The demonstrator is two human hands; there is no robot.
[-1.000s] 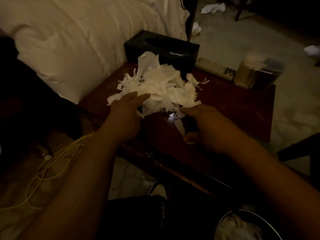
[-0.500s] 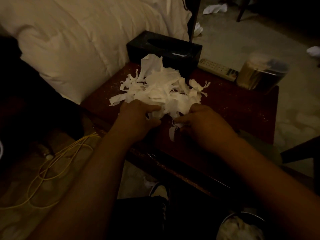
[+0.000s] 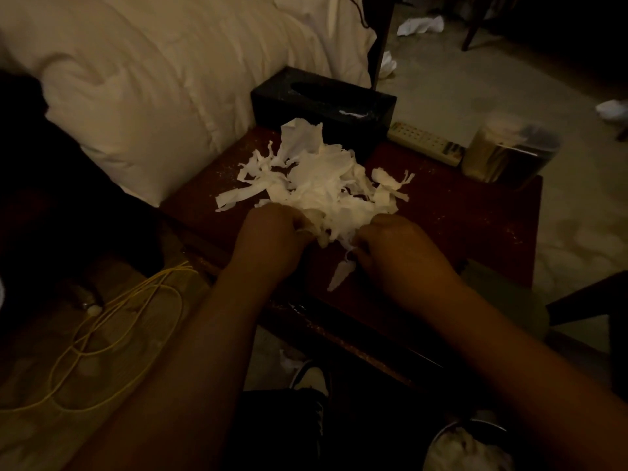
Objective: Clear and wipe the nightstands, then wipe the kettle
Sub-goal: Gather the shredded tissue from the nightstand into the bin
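A heap of torn white tissue paper (image 3: 326, 188) lies in the middle of the dark red nightstand (image 3: 469, 219). My left hand (image 3: 272, 239) is closed on the near left edge of the heap. At the near right edge, my right hand (image 3: 397, 253) is closed on more shreds, and one strip (image 3: 341, 275) dangles below it. A black tissue box (image 3: 323, 103), a white remote (image 3: 424, 147) and a clear jar (image 3: 506, 154) stand along the nightstand's far edge. No kettle is visible.
A white pillow and bedding (image 3: 153, 79) press against the nightstand's left side. A yellow cable (image 3: 112, 321) coils on the floor at left. A bin holding white paper (image 3: 469, 447) sits at the bottom right. Crumpled tissues (image 3: 421, 25) lie on the floor beyond.
Both hands went from lying flat beside the heap to closing on its near edge, bunching the shreds together. The heap has drawn in slightly toward me.
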